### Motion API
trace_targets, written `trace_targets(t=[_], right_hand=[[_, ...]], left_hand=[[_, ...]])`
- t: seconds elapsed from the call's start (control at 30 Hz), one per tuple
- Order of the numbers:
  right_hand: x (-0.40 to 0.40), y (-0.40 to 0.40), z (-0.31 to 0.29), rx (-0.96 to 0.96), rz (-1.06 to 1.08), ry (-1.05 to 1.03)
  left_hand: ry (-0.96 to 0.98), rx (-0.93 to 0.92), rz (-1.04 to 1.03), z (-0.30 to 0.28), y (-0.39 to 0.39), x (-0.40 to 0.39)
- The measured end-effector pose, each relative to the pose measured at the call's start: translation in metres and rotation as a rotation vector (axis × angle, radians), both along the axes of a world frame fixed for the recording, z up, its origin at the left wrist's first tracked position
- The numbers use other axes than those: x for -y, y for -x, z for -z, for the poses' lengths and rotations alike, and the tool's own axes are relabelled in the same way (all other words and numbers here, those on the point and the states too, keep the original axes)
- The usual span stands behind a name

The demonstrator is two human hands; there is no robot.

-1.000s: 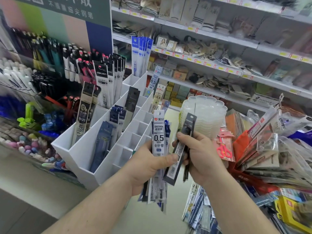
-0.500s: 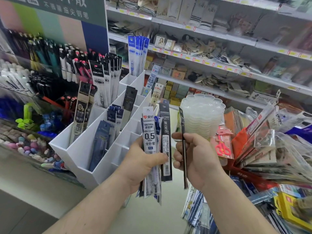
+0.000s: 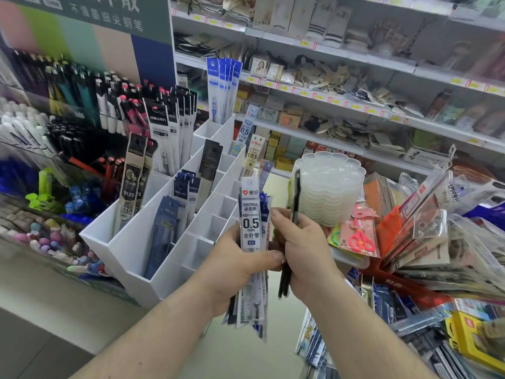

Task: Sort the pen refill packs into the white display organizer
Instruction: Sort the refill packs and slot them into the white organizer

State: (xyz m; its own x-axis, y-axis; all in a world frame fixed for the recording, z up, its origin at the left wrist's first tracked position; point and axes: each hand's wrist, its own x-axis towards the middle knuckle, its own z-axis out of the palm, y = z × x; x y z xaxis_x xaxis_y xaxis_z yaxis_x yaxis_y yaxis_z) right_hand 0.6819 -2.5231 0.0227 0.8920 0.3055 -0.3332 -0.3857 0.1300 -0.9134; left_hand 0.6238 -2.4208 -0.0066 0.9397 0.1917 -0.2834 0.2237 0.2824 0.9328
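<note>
Sorting step: left hand (image 3: 232,266) grips the refill bundle (image 3: 250,228); right hand (image 3: 306,253) pinches one dark pack (image 3: 295,195), next needing a matching organizer (image 3: 131,242) compartment.

left hand (image 3: 232,265) gripping, right hand (image 3: 306,253) pinching

The front refill pack (image 3: 250,214) in the left hand (image 3: 232,266) reads "GR7906" and "0.5 mm". At ten o'clock, black-and-white packs (image 3: 159,138) in the white organizer (image 3: 131,242) carry "deli". A tan pack (image 3: 130,181) at nine o'clock shows what looks like "10125". At twelve o'clock, a shelf box (image 3: 262,12) reads "DANCE".
</note>
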Motion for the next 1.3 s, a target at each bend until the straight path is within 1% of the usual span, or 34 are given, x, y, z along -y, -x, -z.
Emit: trace_targets(t=[0.07, 0.13, 0.2, 0.33, 0.4, 0.5, 0.57, 0.67, 0.77, 0.93, 1.03, 1.07, 1.13, 1.23, 1.3], right_hand=[[0.004, -0.006, 0.001, -0.041, 0.041, -0.035], [0.007, -0.01, 0.001, -0.089, 0.047, -0.125], [0.008, -0.013, 0.003, -0.104, 0.004, -0.181], [0.006, -0.014, 0.006, -0.079, -0.07, -0.214], [0.005, -0.014, 0.006, -0.033, -0.065, -0.175], [0.005, -0.016, 0.008, 0.093, -0.039, -0.002], [0.008, -0.017, 0.009, 0.144, -0.066, 0.066], [0.015, -0.019, 0.007, 0.17, -0.132, 0.078], [0.022, -0.027, 0.009, 0.165, -0.232, 0.004], [0.029, -0.038, 0.005, 0.164, -0.53, -0.102], [0.024, -0.042, 0.005, 0.158, -0.657, -0.076], [0.02, -0.043, 0.005, 0.157, -0.66, -0.064], [0.012, -0.045, 0.001, 0.142, -0.591, -0.041], [-0.004, -0.052, -0.011, 0.159, -0.361, 0.028], [-0.019, -0.06, -0.017, 0.198, -0.214, 0.03]], left_hand=[[0.002, -0.034, -0.018, 0.003, 0.001, -0.004], [-0.014, -0.059, -0.004, 0.005, 0.001, -0.007], [-0.023, -0.07, 0.034, 0.005, 0.001, -0.008], [-0.014, -0.056, 0.096, 0.0, 0.003, -0.008], [-0.053, -0.048, 0.068, 0.0, 0.002, -0.008], [-0.135, -0.032, -0.005, -0.002, 0.003, -0.011], [-0.174, -0.007, -0.036, -0.003, 0.004, -0.013], [-0.194, 0.01, -0.064, -0.003, 0.007, -0.016], [-0.173, -0.001, -0.083, -0.004, 0.011, -0.02], [-0.165, -0.016, -0.067, -0.013, 0.021, -0.028], [-0.19, -0.032, -0.043, -0.02, 0.027, -0.032], [-0.195, -0.027, -0.051, -0.021, 0.029, -0.034], [-0.212, -0.017, -0.093, -0.025, 0.034, -0.038], [-0.219, 0.011, -0.215, -0.028, 0.038, -0.045], [-0.211, 0.027, -0.313, -0.032, 0.039, -0.05]])
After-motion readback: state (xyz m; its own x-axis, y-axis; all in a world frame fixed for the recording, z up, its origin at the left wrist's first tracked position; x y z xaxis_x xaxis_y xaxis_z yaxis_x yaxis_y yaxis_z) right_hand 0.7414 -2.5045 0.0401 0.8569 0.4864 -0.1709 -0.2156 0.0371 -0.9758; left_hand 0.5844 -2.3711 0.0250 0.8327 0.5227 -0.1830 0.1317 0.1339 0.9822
